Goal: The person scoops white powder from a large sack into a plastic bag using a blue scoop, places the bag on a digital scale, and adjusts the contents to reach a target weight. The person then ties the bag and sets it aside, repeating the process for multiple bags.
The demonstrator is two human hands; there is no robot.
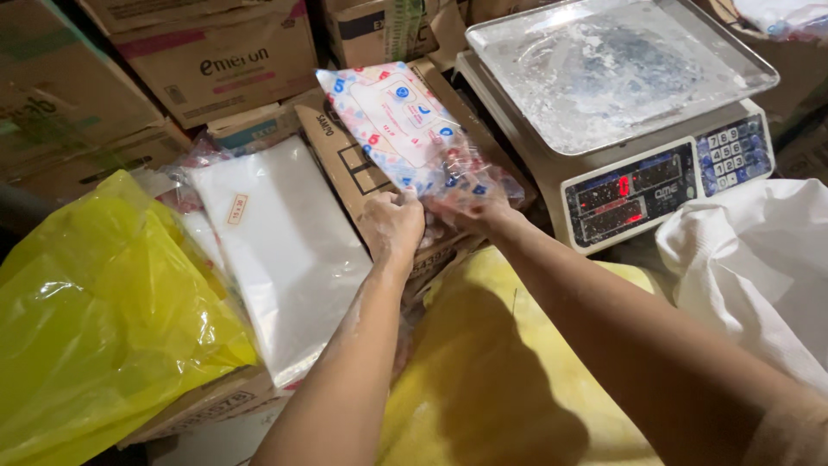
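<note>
We hold a flat pack of clear plastic bags with red and blue print (pixel 412 129) up before us, over a brown cardboard box (pixel 358 173), tilted so its lower edge meets both hands. Our left hand (pixel 392 226) and right hand (pixel 470 207) pinch that edge, fingers closed on it, beside the grey weighing scale (pixel 664 185).

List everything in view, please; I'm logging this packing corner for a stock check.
Printed plastic bag pack: one, white with red and blue marks, held up at centre.
Clear plastic bag stack: one, whitish, left of centre.
Yellow plastic bag: one, lower left.
Yellow sack: one, under the arms.
Digital scale with steel tray: one, grey, upper right.
White cloth sack: one, right.
Cardboard boxes: several, brown, behind.
Left hand: gripping the pack's lower edge.
Right hand: inside the pack's clear end.
</note>
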